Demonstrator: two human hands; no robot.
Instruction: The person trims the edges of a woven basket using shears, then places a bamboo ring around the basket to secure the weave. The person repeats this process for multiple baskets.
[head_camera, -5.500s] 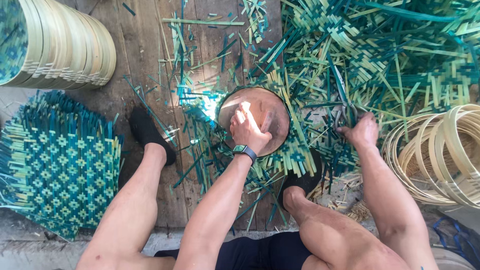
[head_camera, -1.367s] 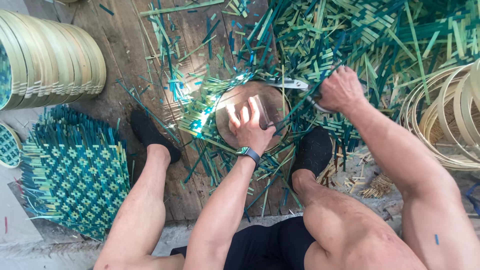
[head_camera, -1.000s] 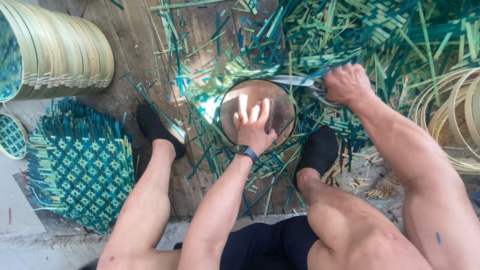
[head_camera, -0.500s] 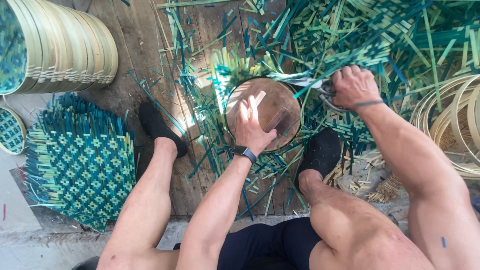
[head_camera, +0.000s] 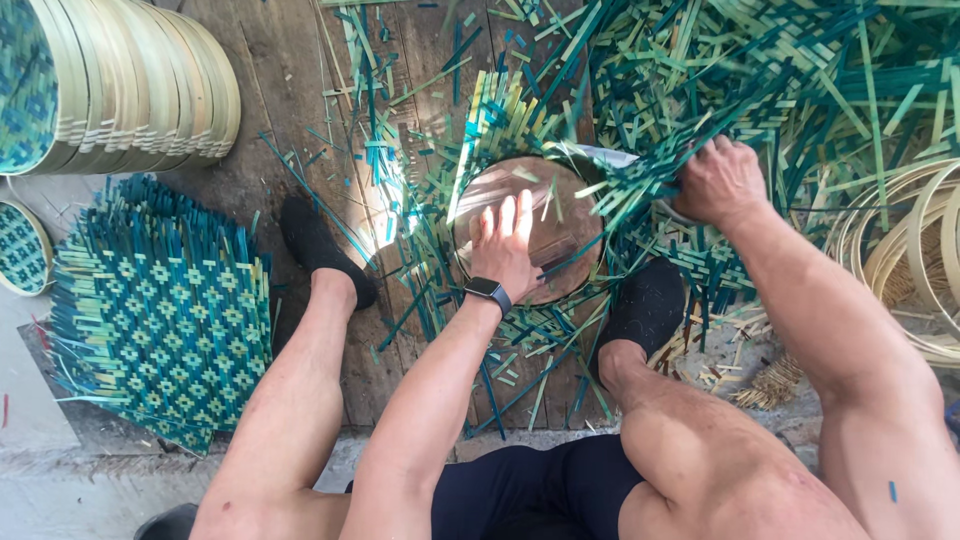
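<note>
— Hands first: the left hand (head_camera: 507, 252) lies flat and open, fingers spread, pressing on the round wooden disc (head_camera: 530, 228) that sits on the woven green bamboo mat (head_camera: 640, 190) between the person's feet. The right hand (head_camera: 722, 180) is closed over the mat's edge just right of the disc, with a curved metal blade (head_camera: 600, 154) showing beside it.

— What has changed since half a second ago?

— Little. The left hand has kept its place on the disc, fingers a touch straighter. The right hand has stayed at the disc's right rim, and more loose strips now cover the blade. A few seconds back that hand rested farther out on the heap, so it has come in to the rim. That reads as trimming around the disc, partway along its right side.

— What is hard to make out?

— Whether the right hand grips the blade's handle or only bunched strips; the strips hide its fingers. The disc's rim is buried on most sides by cut bamboo strips (head_camera: 500, 110), so how far the mat is cut cannot be told.

— And around them?

— Wooden floorboards (head_camera: 270, 90), a stack of finished trays (head_camera: 130, 90) upper left, a square woven panel (head_camera: 165, 310) at left, and pale bamboo hoops (head_camera: 915, 250), cut off at the right edge.
</note>
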